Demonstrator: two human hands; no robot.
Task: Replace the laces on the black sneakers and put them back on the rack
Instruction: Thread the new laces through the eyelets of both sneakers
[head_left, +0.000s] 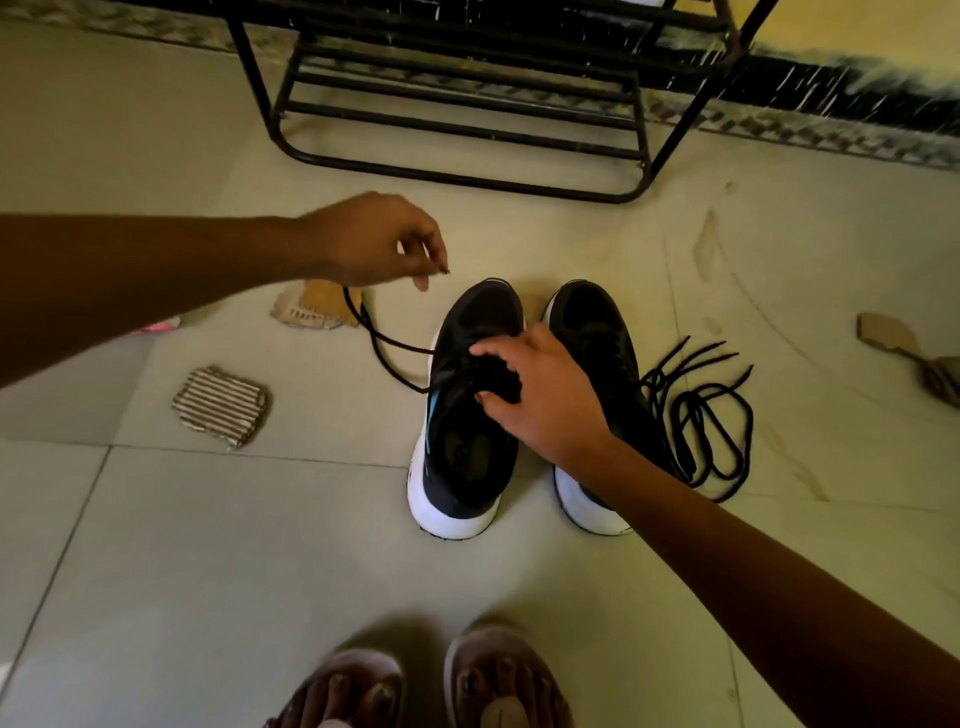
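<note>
Two black sneakers with white soles stand side by side on the tiled floor, the left sneaker (462, 415) and the right sneaker (597, 332). My left hand (371, 241) is raised to the left of them and pinches the tip of a black lace (387, 345) that runs down to the left sneaker's eyelets. My right hand (540, 395) rests on the left sneaker's tongue area, thumb and fingers around the lacing. A loose pile of black laces (698, 415) lies on the floor right of the right sneaker.
A black metal shoe rack (467, 104) stands just beyond the sneakers by the wall. Torn cardboard pieces lie at left (221, 405), behind my left hand (311, 309) and at far right (904, 348). My sandalled feet (431, 680) are at the bottom.
</note>
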